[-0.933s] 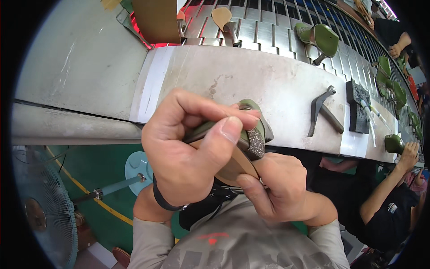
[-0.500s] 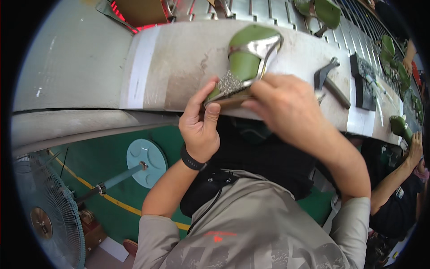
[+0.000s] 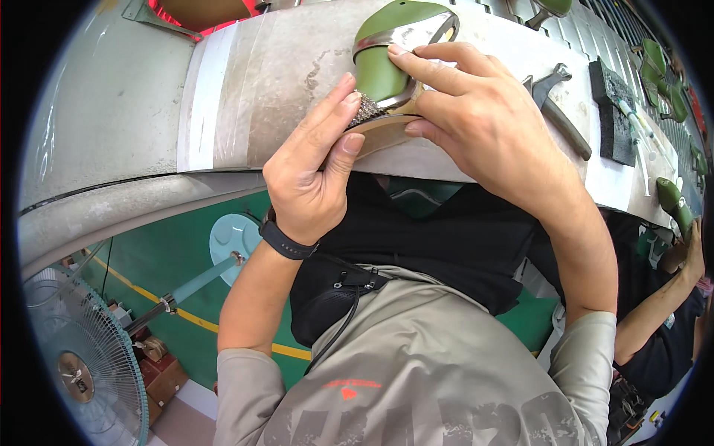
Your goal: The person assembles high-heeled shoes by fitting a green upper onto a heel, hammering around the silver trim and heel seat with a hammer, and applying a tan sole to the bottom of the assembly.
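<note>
A sandal on a green shoe last (image 3: 377,76) rests at the edge of the workbench, its sole side tilted toward me. A shiny silver strap (image 3: 410,36) wraps the heel end, and a glittery stone-studded strap (image 3: 367,111) crosses the toe end. My left hand (image 3: 306,175) holds the toe end, fingers along the studded strap and thumb against the tan sole (image 3: 383,134). From the other side, my right hand (image 3: 483,111) grips the sandal: the index fingertip lies by the silver strap, the thumb at the sole edge. Its other fingertips partly hide the side.
Right of the sandal lie a metal hand tool (image 3: 565,126) with a curved head, a black block (image 3: 611,111) and thin white sticks (image 3: 643,141). Beyond runs a slatted conveyor with more green lasts. A co-worker's hand (image 3: 695,253) holds another last (image 3: 673,202). A fan (image 3: 89,372) stands lower left.
My right hand, blurred before near the sole edge, now has its fingers stretched up to the silver strap. The left hand has shifted a little left in view, along with the sandal.
</note>
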Motion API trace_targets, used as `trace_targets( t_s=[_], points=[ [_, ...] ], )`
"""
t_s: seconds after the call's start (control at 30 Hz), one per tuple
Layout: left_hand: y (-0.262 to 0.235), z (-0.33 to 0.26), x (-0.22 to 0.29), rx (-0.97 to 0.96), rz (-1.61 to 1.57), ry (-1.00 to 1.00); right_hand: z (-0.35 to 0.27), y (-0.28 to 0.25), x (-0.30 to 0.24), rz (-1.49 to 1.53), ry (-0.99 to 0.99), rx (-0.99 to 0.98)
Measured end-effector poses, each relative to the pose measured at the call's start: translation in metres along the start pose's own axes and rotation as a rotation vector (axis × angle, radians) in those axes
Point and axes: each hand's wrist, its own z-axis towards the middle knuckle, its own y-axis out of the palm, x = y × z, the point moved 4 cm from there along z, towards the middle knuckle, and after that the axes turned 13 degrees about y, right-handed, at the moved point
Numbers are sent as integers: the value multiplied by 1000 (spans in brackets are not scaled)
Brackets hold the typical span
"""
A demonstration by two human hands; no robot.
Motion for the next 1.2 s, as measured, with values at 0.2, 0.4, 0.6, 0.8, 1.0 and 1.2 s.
trace_targets(
  t_s=[0.2,0.4,0.6,0.8,1.0,1.2],
  points=[
    [5,16,9,12,-12,-86,1,-3,3,-3,19,0],
    [6,29,6,19,-28,-113,4,-4,5,11,35,-19],
    [5,39,7,-53,93,-3,4,-3,4,-58,33,-47],
    [6,46,10,-108,136,-32,6,6,22,63,-96,75],
    [13,50,12,-230,311,99,12,7,26,18,-123,-26],
    [17,56,14,-191,306,-35,16,4,27,28,-124,-76]
  ],
)
